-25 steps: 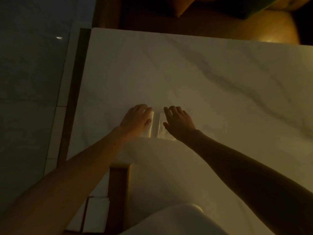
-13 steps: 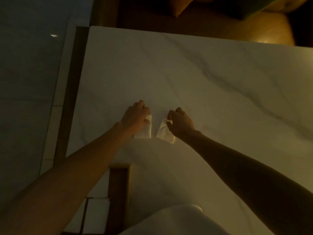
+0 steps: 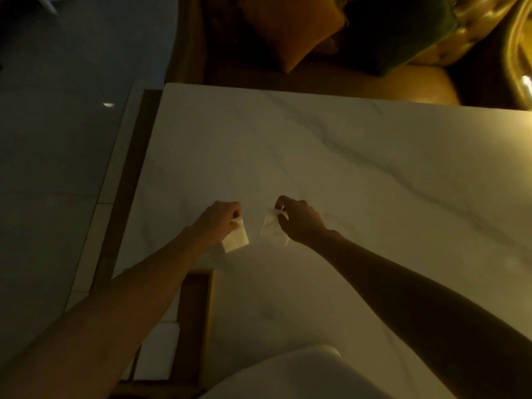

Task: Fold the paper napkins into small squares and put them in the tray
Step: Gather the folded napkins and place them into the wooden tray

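Two small folded white paper napkins are lifted off the white marble table (image 3: 345, 168). My left hand (image 3: 217, 221) pinches the top of the left napkin (image 3: 237, 240), which hangs below my fingers. My right hand (image 3: 299, 220) pinches the right napkin (image 3: 270, 228) the same way. The two napkins are a short gap apart. A wooden tray (image 3: 208, 312) lies at the table's near left edge, partly under my left forearm, with folded white napkins (image 3: 157, 355) inside it.
A white rounded object (image 3: 288, 372) fills the near bottom edge. Beyond the table's far edge is a sofa with an orange cushion (image 3: 290, 27) and a green cushion (image 3: 403, 33). Dark tiled floor (image 3: 57, 168) lies to the left.
Both hands went from pressing flat on the napkins to pinching them and lifting them off the table. The camera has tilted up, showing more of the sofa.
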